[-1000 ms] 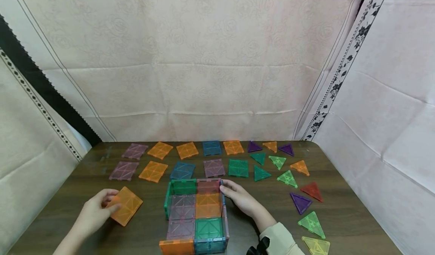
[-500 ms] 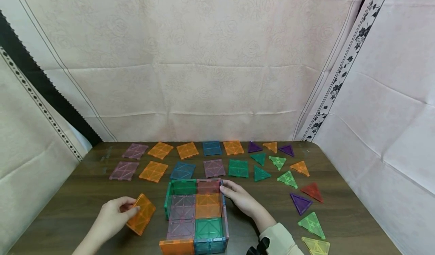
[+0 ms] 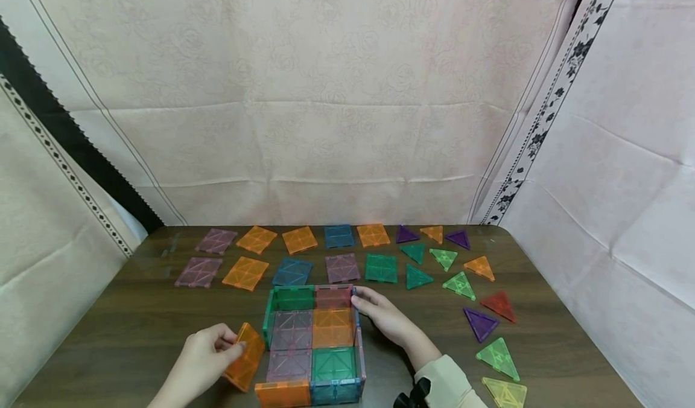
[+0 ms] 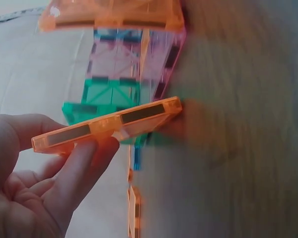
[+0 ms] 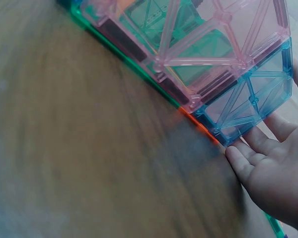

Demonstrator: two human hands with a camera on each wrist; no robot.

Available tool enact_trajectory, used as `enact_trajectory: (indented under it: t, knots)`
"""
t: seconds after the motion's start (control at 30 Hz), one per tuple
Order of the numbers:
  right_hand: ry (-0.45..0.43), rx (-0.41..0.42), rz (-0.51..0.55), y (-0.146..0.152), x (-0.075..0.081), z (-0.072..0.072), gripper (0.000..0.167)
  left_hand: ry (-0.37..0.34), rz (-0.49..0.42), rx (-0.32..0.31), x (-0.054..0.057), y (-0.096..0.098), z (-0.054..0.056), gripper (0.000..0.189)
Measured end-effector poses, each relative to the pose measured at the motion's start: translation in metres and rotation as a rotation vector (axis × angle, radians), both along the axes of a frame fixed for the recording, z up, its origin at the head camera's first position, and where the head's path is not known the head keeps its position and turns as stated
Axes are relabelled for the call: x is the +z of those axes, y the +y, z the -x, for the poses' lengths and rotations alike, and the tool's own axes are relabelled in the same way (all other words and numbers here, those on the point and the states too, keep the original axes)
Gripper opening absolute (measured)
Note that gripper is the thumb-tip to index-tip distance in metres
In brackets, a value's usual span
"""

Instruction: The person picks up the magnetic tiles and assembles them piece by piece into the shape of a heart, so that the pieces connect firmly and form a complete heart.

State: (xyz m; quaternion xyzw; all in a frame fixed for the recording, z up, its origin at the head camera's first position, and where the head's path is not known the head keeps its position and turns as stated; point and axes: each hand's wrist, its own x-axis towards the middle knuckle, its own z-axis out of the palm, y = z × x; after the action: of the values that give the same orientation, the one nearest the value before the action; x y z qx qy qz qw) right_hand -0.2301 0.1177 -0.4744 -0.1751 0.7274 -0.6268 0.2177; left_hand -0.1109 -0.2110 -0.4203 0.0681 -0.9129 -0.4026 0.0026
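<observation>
My left hand [image 3: 203,360] pinches an orange square magnetic tile [image 3: 247,360] between thumb and fingers. The tile is tilted, just left of an open-topped box of magnetic tiles [image 3: 290,366]; in the left wrist view a long edge of the tile [image 4: 69,135] faces the camera. Purple, orange and green squares form the box's floor, with upright tiles along its sides. At the box's far right corner, my right hand [image 3: 388,320] holds the wall, thumb near the top edge. Its fingers meet a blue wall tile [image 5: 253,96] in the right wrist view; some fingertips are hidden.
Loose square tiles, among them a blue one [image 3: 292,271] and an orange one [image 3: 245,274], lie in rows behind the box. Several triangular tiles, including a red one [image 3: 499,306], lie to the right on the wooden table [image 3: 125,329]. A pale cloth [image 3: 347,124] hangs behind.
My left hand has carried the orange tile right and nearer to me, up close to the box's left side, turning it more edge-on. My right hand and the box have stayed put.
</observation>
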Motion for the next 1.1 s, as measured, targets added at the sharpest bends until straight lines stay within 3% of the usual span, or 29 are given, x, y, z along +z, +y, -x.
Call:
enact_trajectory:
  t: [0.3,0.5,0.77,1.1]
  knots:
    - [0.006,-0.001,-0.002,0.0,-0.001,0.0,0.062,-0.013,-0.05,0.026,-0.001,0.016,-0.007,0.012]
    - [0.005,0.001,-0.001,0.0,0.0,0.0,0.06,-0.028,-0.19,-0.049,-0.002,0.019,-0.013,0.017]
    - [0.001,-0.004,0.001,0.0,0.001,0.0,0.062,-0.025,-0.175,-0.139,0.0,0.025,-0.014,0.023]
    - [0.004,0.004,0.001,0.0,0.0,0.0,0.061,-0.052,-0.224,-0.151,0.003,0.022,-0.011,0.028]
